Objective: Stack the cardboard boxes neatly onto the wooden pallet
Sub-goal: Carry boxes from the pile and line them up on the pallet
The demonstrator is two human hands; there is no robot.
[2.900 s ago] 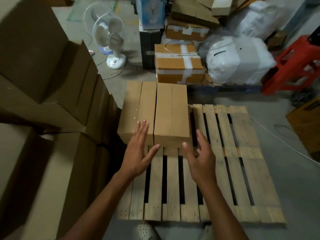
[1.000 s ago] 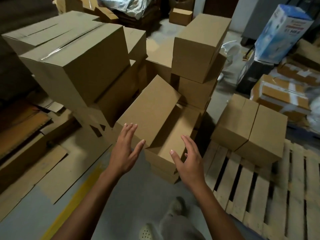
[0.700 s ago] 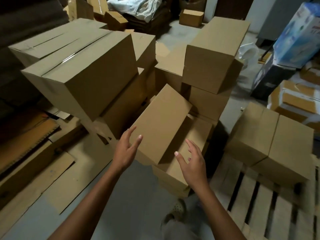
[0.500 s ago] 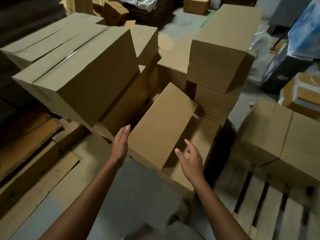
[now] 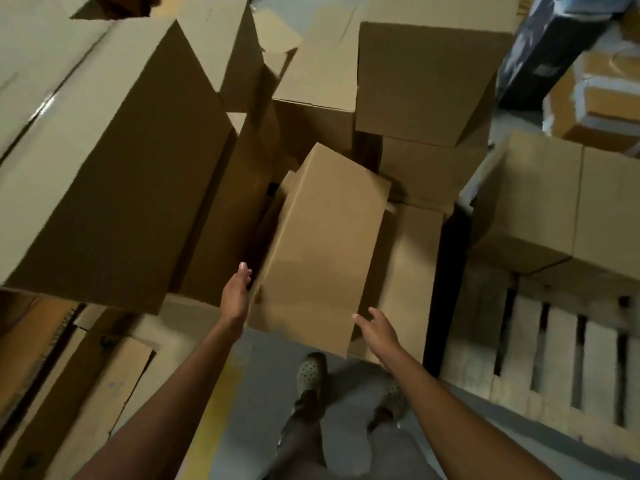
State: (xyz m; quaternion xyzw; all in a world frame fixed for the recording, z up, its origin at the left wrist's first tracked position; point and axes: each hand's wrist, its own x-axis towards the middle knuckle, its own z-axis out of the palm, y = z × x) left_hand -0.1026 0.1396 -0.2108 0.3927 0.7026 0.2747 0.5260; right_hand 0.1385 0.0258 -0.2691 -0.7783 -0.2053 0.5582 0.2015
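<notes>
The tilted box leans on the pile beside the pallet, long axis pointing away, between the left hand, fingers straight at its side, and the right hand, fingers loosely apart.

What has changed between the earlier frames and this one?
Both hands left the two boxes on the pallet and reached to the pile. The left hand now lies flat along the left side of the tilted box; the right hand is at its near right corner, no grip yet. The tilted box is unlifted; the two boxes remain on the pallet.
</notes>
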